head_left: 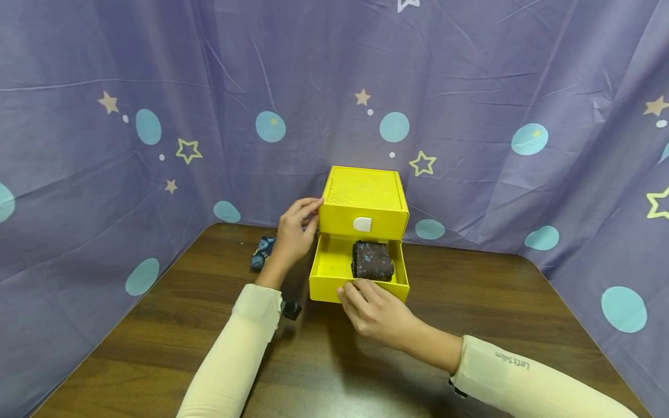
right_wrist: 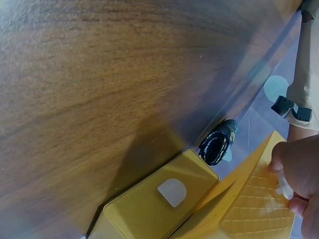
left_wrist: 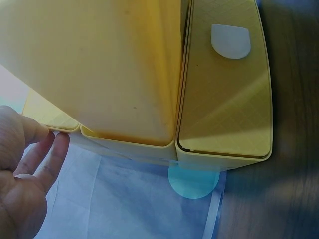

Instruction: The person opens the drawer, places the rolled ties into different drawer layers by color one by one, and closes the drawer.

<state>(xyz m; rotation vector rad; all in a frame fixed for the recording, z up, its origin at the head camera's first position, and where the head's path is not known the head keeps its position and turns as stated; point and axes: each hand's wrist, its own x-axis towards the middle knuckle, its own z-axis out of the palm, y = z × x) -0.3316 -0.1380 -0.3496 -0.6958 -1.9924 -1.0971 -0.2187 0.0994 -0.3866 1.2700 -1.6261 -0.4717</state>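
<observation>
Fingers [head_left: 308,204] of left hand [head_left: 292,235] lightly curled, tips touching upper left corner of yellow drawer box [head_left: 364,196]; in left wrist view fingertips [left_wrist: 57,144] just at box edge, held close together. Right hand [head_left: 378,310] at front wall of open lower drawer [head_left: 334,289], fingers bent over top rim, pinching front panel; thumb hidden, so full grip cannot tell.

Drawer box: bright yellow plastic, fine grid texture on top, two tiers. Upper drawer [head_left: 363,222] closed, white half-round pull tab [head_left: 362,224] centred on front. Lower drawer pulled out toward near edge of table [head_left: 496,313]. Dark folded cloth bundle [head_left: 372,260] with pale speckles lying inside, toward right half of drawer, left half of drawer floor bare yellow.

Box standing near far edge of table, about mid-width, close to purple star-and-dot curtain [head_left: 522,87]. Second dark bundle [head_left: 262,252] on table just left of box, behind left wrist, near far left corner. Bare wood between drawer front and near edge; wide bare wood to right of box up to right edge. Curtain closing in table on far, left and right sides.
</observation>
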